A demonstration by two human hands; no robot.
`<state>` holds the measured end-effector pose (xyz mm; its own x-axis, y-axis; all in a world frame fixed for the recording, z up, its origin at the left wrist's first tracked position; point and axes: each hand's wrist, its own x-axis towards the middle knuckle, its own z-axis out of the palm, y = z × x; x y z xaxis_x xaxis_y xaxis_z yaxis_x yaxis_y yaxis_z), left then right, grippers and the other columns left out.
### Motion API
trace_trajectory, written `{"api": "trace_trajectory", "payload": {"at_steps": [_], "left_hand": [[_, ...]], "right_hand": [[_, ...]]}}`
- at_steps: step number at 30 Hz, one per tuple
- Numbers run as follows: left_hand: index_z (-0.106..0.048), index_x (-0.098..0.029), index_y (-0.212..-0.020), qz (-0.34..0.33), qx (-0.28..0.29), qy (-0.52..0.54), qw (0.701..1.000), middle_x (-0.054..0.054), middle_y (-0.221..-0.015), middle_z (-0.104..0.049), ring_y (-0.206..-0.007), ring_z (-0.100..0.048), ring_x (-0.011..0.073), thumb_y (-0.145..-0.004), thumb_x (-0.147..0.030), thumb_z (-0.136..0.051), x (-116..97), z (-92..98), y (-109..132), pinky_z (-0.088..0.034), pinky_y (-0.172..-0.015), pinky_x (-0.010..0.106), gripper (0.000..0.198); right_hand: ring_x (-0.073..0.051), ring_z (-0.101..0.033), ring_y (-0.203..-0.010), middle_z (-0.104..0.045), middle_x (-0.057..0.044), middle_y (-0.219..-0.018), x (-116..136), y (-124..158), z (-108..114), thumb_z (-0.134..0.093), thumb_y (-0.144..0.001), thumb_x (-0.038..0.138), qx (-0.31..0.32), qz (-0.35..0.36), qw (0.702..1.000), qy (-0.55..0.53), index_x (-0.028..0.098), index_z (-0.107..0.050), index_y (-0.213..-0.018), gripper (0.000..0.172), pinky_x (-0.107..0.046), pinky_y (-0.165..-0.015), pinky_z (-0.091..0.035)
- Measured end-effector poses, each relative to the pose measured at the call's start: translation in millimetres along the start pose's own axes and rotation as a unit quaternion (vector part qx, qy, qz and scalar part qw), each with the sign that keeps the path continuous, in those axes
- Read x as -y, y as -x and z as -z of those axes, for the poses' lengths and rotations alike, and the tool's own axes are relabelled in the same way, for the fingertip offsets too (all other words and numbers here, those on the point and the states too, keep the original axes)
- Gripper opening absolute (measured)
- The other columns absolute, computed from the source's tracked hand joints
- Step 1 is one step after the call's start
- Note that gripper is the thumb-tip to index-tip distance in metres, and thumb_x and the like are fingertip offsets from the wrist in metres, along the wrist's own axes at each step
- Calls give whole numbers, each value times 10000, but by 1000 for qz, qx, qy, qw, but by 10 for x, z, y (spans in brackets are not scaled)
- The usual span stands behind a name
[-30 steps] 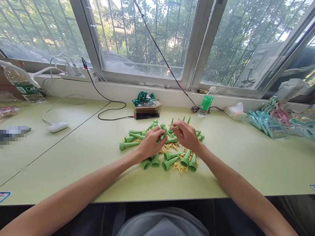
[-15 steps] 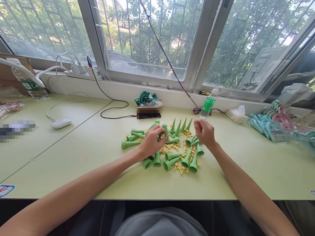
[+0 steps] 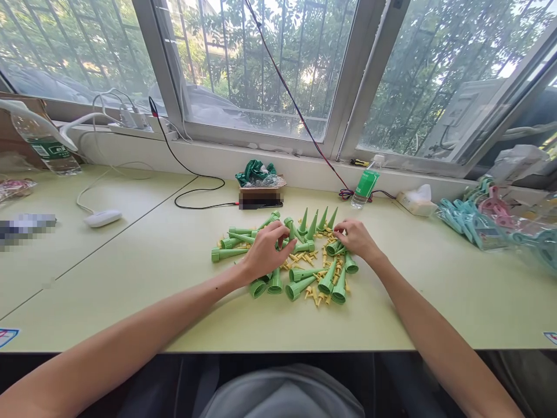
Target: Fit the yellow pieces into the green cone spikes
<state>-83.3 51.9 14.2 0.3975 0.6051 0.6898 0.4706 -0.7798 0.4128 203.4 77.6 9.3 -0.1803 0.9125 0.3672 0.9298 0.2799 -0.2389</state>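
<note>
Several green cones with ribbed caps lie in a loose ring on the pale green table, such as this cone [image 3: 300,287] near the front. A few green cones [image 3: 322,219] stand upright at the back of the pile. Small yellow fittings [image 3: 304,257] are scattered among them. My left hand [image 3: 268,251] is curled round a green cone with its cap upward, over the left of the pile. My right hand [image 3: 353,237] reaches in at the pile's right edge, fingertips pinched at the yellow fittings; what lies between them is too small to make out.
Behind the pile are a small cardboard box [image 3: 261,191] with green wrapping and a water bottle [image 3: 366,183]. A tissue pack [image 3: 416,201] and teal clips [image 3: 465,220] lie right. A white mouse [image 3: 103,218] and cables lie left.
My right hand has come down and left to the yellow fittings, its fingers reaching out from a curled pose. My left hand keeps its place at the cone. The view has shifted slightly.
</note>
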Motion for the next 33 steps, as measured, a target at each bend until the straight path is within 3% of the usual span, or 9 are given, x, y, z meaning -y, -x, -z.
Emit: {"api": "trace_trajectory", "payload": {"at_steps": [19,33], "left_hand": [[-532,-182,-758,-1,19,-2,1000,2,-743,-524,-625,-481,121,-897,-268,-590,14,8,19,-417,-619,282,173],[-527,-189,-751,-3,16,0,1000,3,-735,-523,-626,-484,125,-890,-256,-593,10,3,21,-418,-615,283,168]], "right_hand": [[-170,-620,-787,-674,-90,-915,74,5,-9,-616,-901,254,35,-6,999,-19,177,-790,-1027,229,-267,-737,-446],[-146,-598,-716,-681,-76,-872,106,14,22,-604,-881,235,46,21,998,-27,188,-809,-919,213,-256,-699,-440]]}}
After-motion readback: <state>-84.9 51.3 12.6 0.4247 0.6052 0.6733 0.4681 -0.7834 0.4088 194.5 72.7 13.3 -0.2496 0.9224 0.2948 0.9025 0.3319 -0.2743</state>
